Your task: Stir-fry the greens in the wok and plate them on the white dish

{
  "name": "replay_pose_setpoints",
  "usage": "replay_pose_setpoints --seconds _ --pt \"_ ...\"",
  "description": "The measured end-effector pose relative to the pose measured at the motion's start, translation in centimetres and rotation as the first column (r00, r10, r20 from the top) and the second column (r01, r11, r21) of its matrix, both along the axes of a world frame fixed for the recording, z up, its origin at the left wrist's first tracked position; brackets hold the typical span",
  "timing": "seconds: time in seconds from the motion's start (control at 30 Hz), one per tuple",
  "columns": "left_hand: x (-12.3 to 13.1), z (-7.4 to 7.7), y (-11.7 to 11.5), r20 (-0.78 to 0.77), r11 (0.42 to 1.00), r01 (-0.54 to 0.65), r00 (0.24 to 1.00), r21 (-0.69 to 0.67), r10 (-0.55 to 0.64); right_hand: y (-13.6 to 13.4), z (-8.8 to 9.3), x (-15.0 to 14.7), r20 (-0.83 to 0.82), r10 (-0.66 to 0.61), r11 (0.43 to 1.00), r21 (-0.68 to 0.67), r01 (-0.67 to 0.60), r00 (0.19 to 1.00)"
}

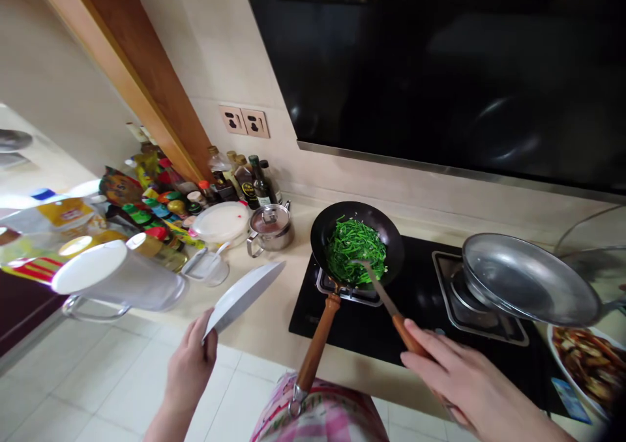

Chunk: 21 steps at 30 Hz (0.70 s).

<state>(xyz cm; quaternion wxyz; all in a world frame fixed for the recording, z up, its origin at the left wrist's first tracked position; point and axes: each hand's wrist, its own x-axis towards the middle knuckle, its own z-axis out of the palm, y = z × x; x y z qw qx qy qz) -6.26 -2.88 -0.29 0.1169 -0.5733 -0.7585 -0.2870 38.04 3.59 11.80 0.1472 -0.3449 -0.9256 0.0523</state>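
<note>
My left hand (192, 364) grips the near rim of a white plate (247, 292), which is tilted nearly on edge above the counter. In my right hand (454, 377) is a spatula (386, 295) with a wooden handle and metal shaft. Its head rests among chopped green vegetables (356, 250) inside a black wok (394, 250). The wok sits on the left burner, its wooden handle (317, 344) pointing toward my body. Part of the spatula's head is hidden by the greens.
A steel pan (528, 279) stands over the right burner of the black stove (415, 324). Beside it is a dish of cooked food (587, 364). Left of the wok are a small lidded pot (270, 227), a seasoning container (208, 269), a large jug (122, 279) and several bottles (249, 184).
</note>
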Motion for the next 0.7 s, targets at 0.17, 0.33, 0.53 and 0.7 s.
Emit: replay_pose_setpoints --seconds 0.17,0.33,0.53,0.7 --pt "0.7 -0.5 1.2 0.365 0.996 -0.052 0.928 -0.076 0.077 1.6 2.3 1.5 -0.098 -0.064 0.997 -0.052 0.059 0.993" --pt "1.1 -3.7 1.0 0.933 0.962 -0.148 0.249 -0.230 0.261 0.8 5.3 3.9 -0.035 0.014 0.996 -0.087 -0.017 0.999" --pt "2.2 -6.1 0.9 0.931 0.912 -0.199 -0.139 -0.360 0.337 5.0 4.5 2.4 -0.143 -0.204 0.977 -0.084 0.194 0.968" --pt "2.2 -7.4 0.7 0.909 0.890 -0.215 -0.206 -0.403 0.362 8.8 4.0 3.3 -0.368 -0.568 0.818 -0.147 0.557 0.736"
